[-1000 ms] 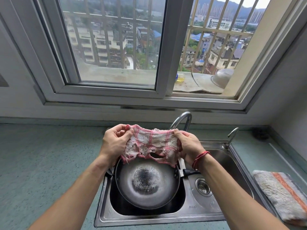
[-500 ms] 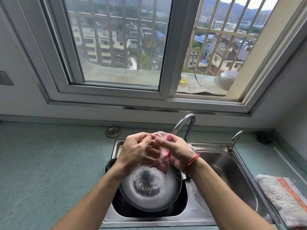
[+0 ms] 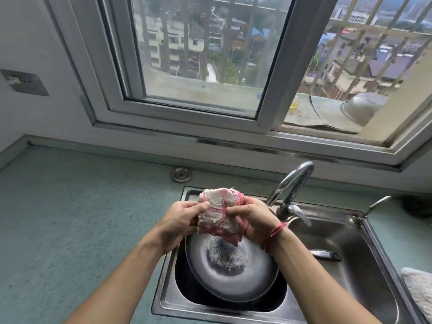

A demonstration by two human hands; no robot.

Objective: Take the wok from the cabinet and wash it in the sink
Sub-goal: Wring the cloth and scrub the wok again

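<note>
Head view, low middle of frame: wok down in sink, open side up, dark burnt spot in middle. Just above it, left hand and right hand, fingers of both curled tight on pink rag, folded bundle pinched between them. Wok probably heavy, hard, wet, slippery; best grabbed by dark handle at right. Rag soft, light. Faucet behind hands. Greenish counter at left, big window up top.

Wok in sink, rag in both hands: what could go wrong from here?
1. Neither hand steadies the wok; scrubbing may rock it in the sink.
2. The cloth, bunched between left hand and right hand, looks frayed and holed; it may tear.
3. The faucet stands close behind the right hand; a knock is possible.
</note>
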